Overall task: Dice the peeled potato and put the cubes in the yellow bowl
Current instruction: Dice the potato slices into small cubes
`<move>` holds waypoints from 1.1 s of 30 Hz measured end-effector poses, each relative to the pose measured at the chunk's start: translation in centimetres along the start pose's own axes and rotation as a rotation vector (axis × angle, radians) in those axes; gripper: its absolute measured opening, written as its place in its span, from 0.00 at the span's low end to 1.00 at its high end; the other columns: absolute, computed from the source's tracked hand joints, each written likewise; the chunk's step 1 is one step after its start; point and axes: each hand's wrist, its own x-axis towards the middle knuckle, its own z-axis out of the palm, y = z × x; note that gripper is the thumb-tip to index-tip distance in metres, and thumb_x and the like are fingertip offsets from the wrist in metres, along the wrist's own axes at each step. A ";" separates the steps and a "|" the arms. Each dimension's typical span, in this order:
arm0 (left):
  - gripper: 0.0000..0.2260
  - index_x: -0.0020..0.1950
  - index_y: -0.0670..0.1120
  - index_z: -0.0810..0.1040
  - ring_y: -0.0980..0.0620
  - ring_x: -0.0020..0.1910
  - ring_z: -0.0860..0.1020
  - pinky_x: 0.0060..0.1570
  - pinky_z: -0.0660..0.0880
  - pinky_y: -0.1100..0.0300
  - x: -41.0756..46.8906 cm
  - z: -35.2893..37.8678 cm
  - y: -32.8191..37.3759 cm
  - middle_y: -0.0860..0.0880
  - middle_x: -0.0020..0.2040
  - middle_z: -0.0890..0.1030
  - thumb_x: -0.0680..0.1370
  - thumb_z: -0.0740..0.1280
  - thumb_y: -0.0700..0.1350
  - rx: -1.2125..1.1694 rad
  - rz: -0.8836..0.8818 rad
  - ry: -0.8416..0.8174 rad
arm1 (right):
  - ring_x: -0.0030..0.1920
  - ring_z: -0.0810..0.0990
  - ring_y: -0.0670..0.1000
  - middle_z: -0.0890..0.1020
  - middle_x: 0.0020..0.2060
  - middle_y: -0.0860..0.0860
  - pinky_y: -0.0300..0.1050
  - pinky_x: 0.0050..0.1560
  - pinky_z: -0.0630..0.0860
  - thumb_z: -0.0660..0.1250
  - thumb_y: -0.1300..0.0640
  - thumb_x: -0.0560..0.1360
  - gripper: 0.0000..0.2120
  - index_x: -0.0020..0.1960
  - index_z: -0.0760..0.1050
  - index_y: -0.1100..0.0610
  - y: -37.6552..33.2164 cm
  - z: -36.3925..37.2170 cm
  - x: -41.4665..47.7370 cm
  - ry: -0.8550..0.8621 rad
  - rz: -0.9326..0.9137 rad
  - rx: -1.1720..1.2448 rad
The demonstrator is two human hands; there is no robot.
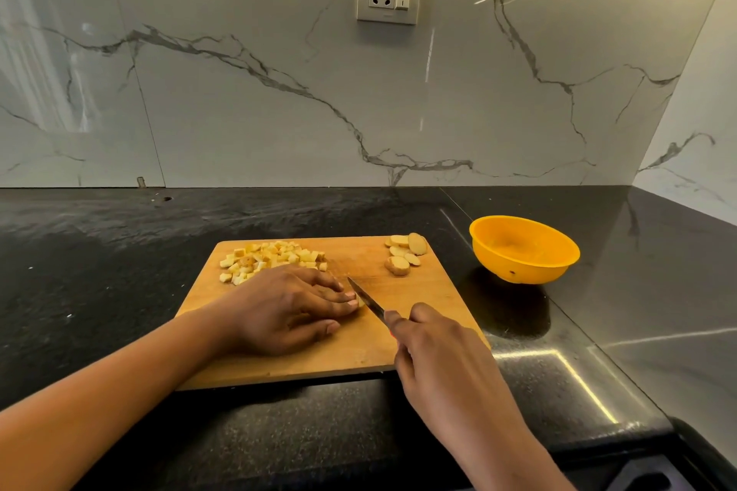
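Wooden cutting board (418,291) on the dark counter (119,251), and at its near right corner the right hand (434,355) wraps its fingers tight round the handle of a knife (365,297), blade angled onto the board's middle. Left hand (287,307) lies just left of the blade, fingers (347,295) curled down over a potato piece (361,301), only a pale sliver showing beside the blade. Diced cubes (271,259) pile at the board's far left, slices (404,253) at its far right corner. Yellow bowl (518,271) stands off the board's right edge.
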 end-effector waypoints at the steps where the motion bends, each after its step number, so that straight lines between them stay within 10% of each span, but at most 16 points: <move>1: 0.21 0.69 0.56 0.71 0.64 0.68 0.67 0.66 0.67 0.59 0.0 0.0 -0.1 0.62 0.65 0.74 0.79 0.53 0.60 -0.013 -0.005 -0.019 | 0.50 0.75 0.47 0.71 0.58 0.47 0.39 0.45 0.70 0.53 0.54 0.82 0.23 0.76 0.57 0.47 0.0 0.1 0.3 -0.015 -0.001 -0.006; 13: 0.23 0.68 0.62 0.66 0.67 0.68 0.63 0.68 0.62 0.57 -0.6 0.2 -0.2 0.67 0.65 0.69 0.78 0.45 0.65 -0.008 -0.060 -0.043 | 0.41 0.67 0.45 0.67 0.50 0.43 0.34 0.32 0.60 0.54 0.51 0.82 0.22 0.76 0.58 0.45 0.6 -2.1 -2.8 -0.056 -0.055 0.029; 23: 0.20 0.66 0.61 0.72 0.63 0.66 0.68 0.64 0.67 0.53 -0.8 0.1 0.1 0.65 0.63 0.74 0.80 0.48 0.62 0.066 -0.045 0.015 | 0.45 0.75 0.46 0.70 0.54 0.43 0.36 0.41 0.72 0.56 0.50 0.81 0.23 0.75 0.59 0.42 -0.4 -1.1 -1.3 0.084 -0.020 0.010; 33: 0.18 0.65 0.61 0.72 0.60 0.63 0.73 0.58 0.72 0.51 -0.8 0.0 0.3 0.65 0.60 0.77 0.81 0.49 0.60 0.148 0.012 0.084 | 0.19 0.69 0.47 0.76 0.34 0.47 0.33 0.19 0.56 0.84 0.54 0.53 0.26 0.51 0.84 0.50 -1.9 -0.5 -1.2 -0.082 0.055 -0.126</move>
